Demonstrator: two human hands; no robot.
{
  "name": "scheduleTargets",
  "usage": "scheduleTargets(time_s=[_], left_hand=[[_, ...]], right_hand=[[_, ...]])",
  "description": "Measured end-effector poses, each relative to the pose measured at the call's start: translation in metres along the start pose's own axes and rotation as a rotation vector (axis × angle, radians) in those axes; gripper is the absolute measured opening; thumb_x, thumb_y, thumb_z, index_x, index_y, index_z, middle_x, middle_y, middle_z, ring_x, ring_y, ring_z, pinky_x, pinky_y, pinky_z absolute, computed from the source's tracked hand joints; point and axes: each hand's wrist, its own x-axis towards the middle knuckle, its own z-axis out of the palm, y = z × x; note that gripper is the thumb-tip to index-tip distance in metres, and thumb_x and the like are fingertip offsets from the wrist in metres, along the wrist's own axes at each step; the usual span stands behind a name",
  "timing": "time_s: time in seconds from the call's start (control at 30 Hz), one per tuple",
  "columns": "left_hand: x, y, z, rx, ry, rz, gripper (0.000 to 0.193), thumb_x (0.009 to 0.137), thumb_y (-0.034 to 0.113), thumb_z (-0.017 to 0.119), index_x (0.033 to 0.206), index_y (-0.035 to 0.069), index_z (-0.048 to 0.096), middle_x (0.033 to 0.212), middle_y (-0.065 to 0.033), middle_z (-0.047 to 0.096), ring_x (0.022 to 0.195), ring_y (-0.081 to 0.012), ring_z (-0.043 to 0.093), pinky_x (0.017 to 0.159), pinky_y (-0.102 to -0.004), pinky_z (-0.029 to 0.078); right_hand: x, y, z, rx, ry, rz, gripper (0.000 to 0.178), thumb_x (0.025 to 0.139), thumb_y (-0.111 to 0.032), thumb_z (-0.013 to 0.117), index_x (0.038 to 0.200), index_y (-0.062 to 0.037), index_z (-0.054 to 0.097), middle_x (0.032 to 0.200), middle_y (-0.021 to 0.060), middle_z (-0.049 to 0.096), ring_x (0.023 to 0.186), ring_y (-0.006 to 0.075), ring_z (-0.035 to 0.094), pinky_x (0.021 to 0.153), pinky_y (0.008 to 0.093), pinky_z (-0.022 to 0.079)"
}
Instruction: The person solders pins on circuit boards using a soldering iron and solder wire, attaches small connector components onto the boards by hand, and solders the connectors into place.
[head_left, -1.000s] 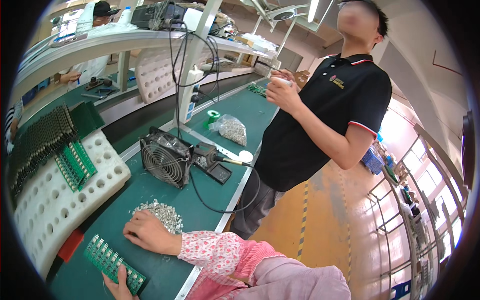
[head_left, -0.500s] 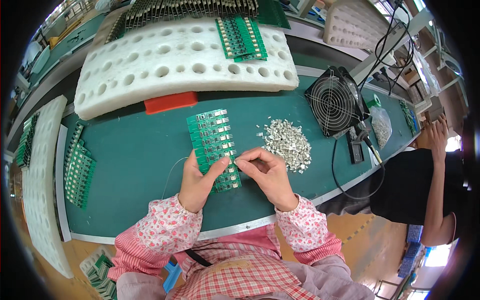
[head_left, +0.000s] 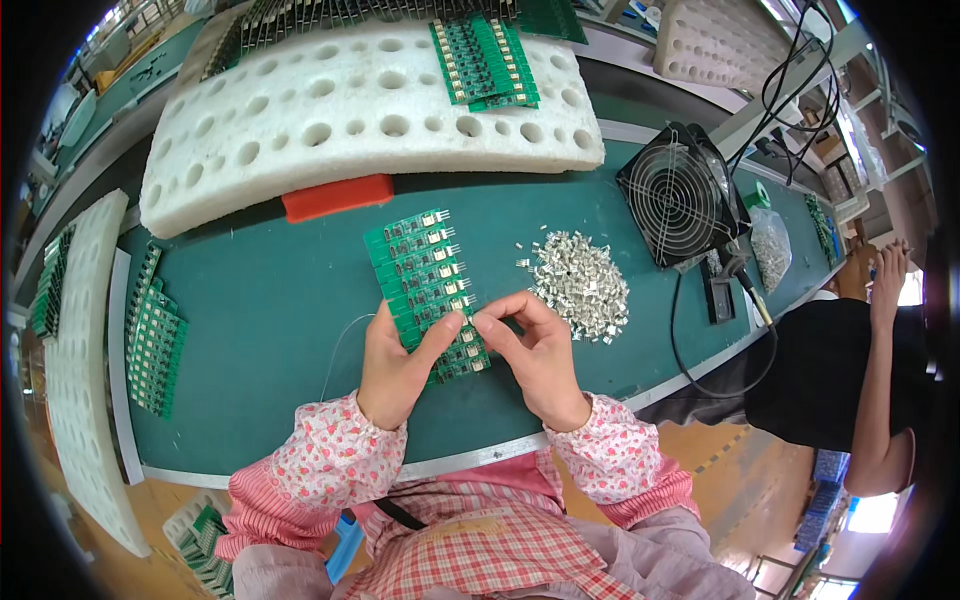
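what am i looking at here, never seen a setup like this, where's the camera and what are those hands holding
There's no robot here: these are a person's own bare hands. The view comes from a wide fisheye camera on their head, looking down, so straight edges look bent. The left hand holds a green circuit board; the right hand has its fingertips at the board's right edge, though whether they pinch a small part is hard to see. On the green table lie a pile of small whitish parts, more green boards and a black fan.
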Motion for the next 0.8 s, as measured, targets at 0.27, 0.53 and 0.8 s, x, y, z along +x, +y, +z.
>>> scheduleTargets(time_s=[0.27, 0.53, 0.8], left_hand=[[-0.0006, 0.0006, 0.0028, -0.021, 0.018, 0.011, 0.028, 0.088, 0.005, 0.064, 0.113, 0.001, 0.051, 0.101, -0.0040, 0.063, 0.088, -0.0089, 0.060, 0.076, -0.0251, 0.050], [-0.0006, 0.0014, 0.0040, -0.017, 0.017, 0.013, 0.028, 0.088, 0.006, 0.064, 0.112, 0.001, 0.051, 0.101, -0.0039, 0.063, 0.088, -0.0087, 0.060, 0.076, -0.0247, 0.050], [-0.0008, -0.0015, 0.0012, -0.011, 0.001, 0.014, 0.029, 0.088, 0.006, 0.064, 0.114, 0.001, 0.051, 0.102, -0.0034, 0.063, 0.089, -0.0083, 0.059, 0.078, -0.0244, 0.050]], right_hand=[[-0.0001, 0.0047, 0.0007, 0.023, 0.046, -0.059, 0.010, 0.088, -0.003, 0.064, 0.095, 0.0016, 0.060, 0.092, 0.0011, 0.061, 0.076, 0.0009, 0.055, 0.060, 0.0143, 0.046], [0.0017, -0.0011, 0.0039, 0.055, 0.058, 0.018, 0.010, 0.089, -0.008, 0.063, 0.092, -0.0017, 0.056, 0.084, 0.0006, 0.058, 0.074, 0.0061, 0.051, 0.065, 0.0211, 0.042], [-0.0007, 0.0082, 0.0026, 0.002, 0.026, -0.061, 0.010, 0.090, -0.004, 0.062, 0.093, 0.0001, 0.054, 0.090, 0.0023, 0.059, 0.081, 0.0035, 0.054, 0.067, 0.0182, 0.046]])
